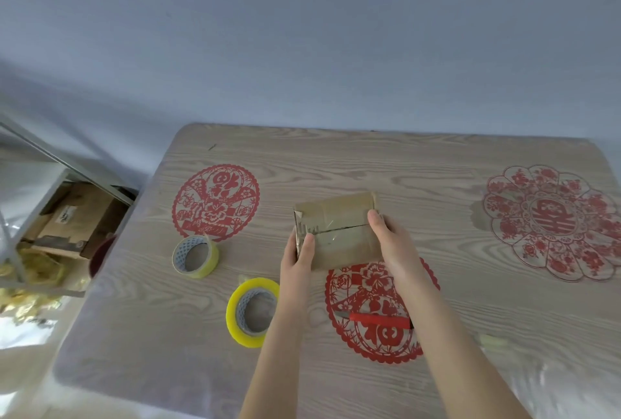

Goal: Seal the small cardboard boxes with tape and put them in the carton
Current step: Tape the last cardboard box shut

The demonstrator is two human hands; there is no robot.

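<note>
Box (339,234): small, brown cardboard, at mid-table (437,163), held between both hands. Flaps closed; the seam runs side to side across the top. Glossy clear tape shows over the seam near the left end. Cannot tell whether the box rests on the table or is lifted just off it.
Left hand (297,260): grips the box's left end, thumb on top, fingers wrapped round the side.
Right hand (393,244): grips the right end, thumb up on the top right edge.
Hands, relative: apart, with the box between them.
Tape rolls: two, yellowish, lying flat left of the box. Far roll (211,259) is well left of the left hand. Near roll (235,321) is just beside the left forearm.
Knife (379,319): red, lying between the forearms on the near paper-cut (379,344).
Other paper-cuts: one red disc at left (215,203), one flower-shaped at right (551,222).
Carton (80,217): off the table's left edge, low down, under a metal frame (60,156).
</note>
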